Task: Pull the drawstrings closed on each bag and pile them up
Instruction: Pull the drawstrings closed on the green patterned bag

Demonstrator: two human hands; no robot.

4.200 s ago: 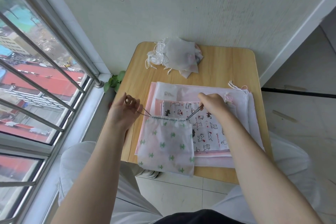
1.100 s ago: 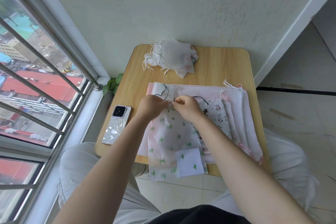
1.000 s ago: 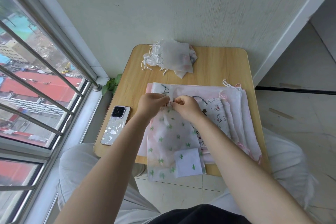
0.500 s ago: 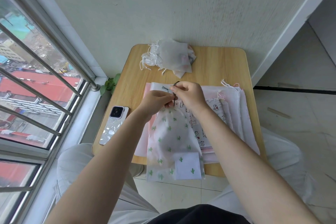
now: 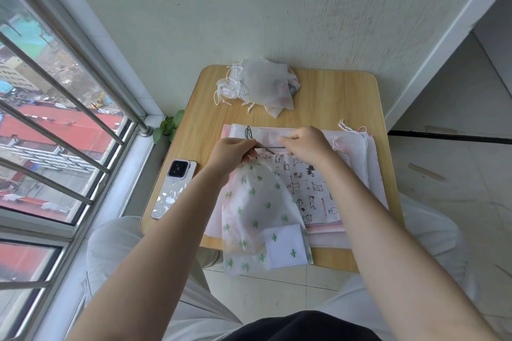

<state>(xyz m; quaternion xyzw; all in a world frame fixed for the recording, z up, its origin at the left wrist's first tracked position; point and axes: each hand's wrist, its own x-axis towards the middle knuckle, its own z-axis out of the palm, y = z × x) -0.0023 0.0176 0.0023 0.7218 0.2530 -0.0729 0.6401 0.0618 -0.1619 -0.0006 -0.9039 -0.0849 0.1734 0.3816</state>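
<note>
A white bag with green cactus print (image 5: 257, 210) lies on a stack of flat bags, its mouth gathered tight at the top and its lower end hanging over the table's near edge. My left hand (image 5: 234, 153) pinches the gathered neck and the dark drawstring (image 5: 267, 149). My right hand (image 5: 306, 144) grips the same cord just to the right. Under it lies a white bag with cat print (image 5: 310, 188), then pale pink and white bags (image 5: 360, 158). A heap of closed white bags (image 5: 260, 86) sits at the table's far edge.
The small wooden table (image 5: 338, 97) stands against a wall. A phone (image 5: 174, 188) lies at its left edge beside a barred window (image 5: 55, 124). A green plant (image 5: 169, 126) shows by the sill. Tiled floor is on the right; my knees are under the near edge.
Earlier my hands pulled the cords wide apart on the open cactus bag. Now the mouth is gathered and my hands are close together at its neck, the right one drawing the cord to the right.
</note>
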